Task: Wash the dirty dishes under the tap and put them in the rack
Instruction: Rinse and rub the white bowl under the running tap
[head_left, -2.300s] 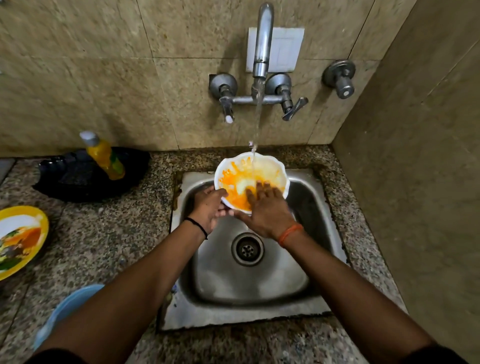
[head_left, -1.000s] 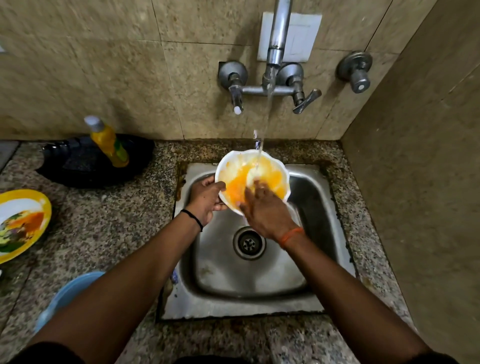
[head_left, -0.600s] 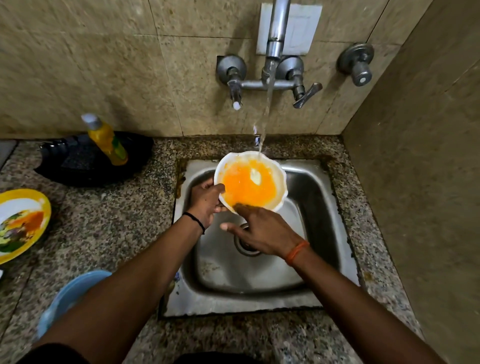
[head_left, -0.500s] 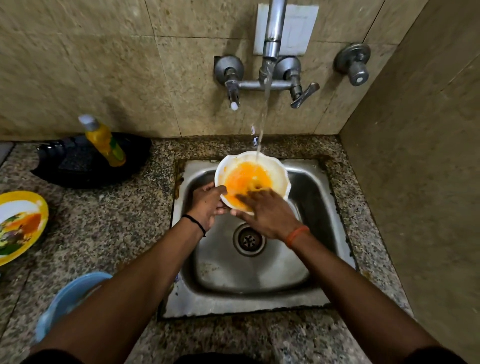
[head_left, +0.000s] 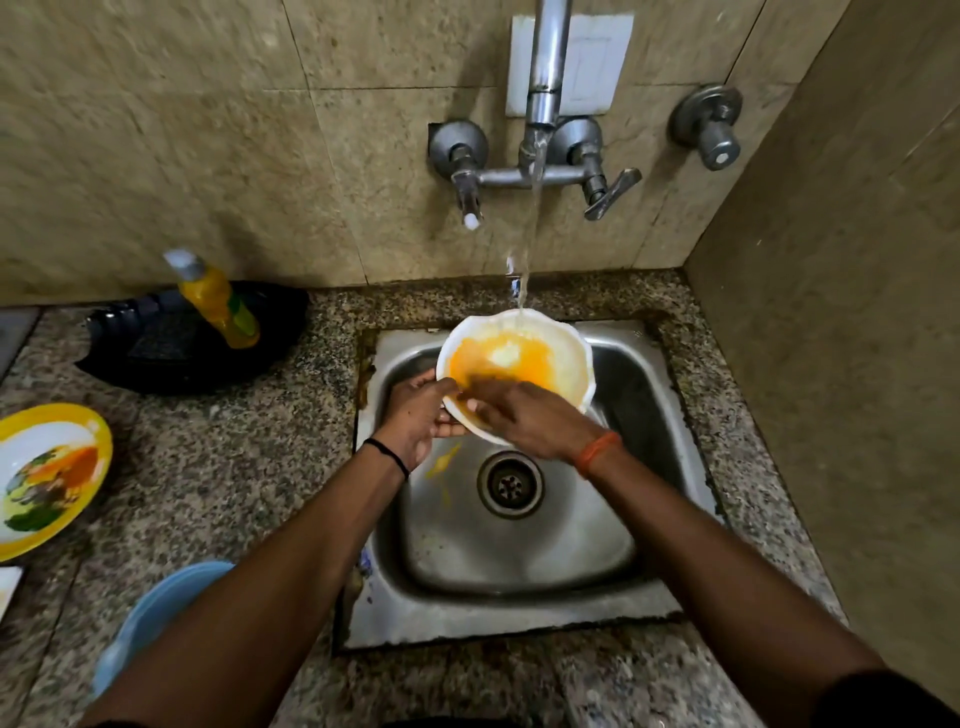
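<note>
Clearly tilted under the tap (head_left: 540, 98): white bowl (head_left: 563, 364) gripped at the rim by left hand (head_left: 415, 415), so right hand (head_left: 524, 415), fingers flat, rubs orange residue.

The right hand (head_left: 524, 415) is motion-blurred inside the white bowl (head_left: 569, 358) — its fingertips unreadable; the yellow plate (head_left: 78, 431) and blue bowl (head_left: 156, 613) are partly cut off or hidden.
</note>
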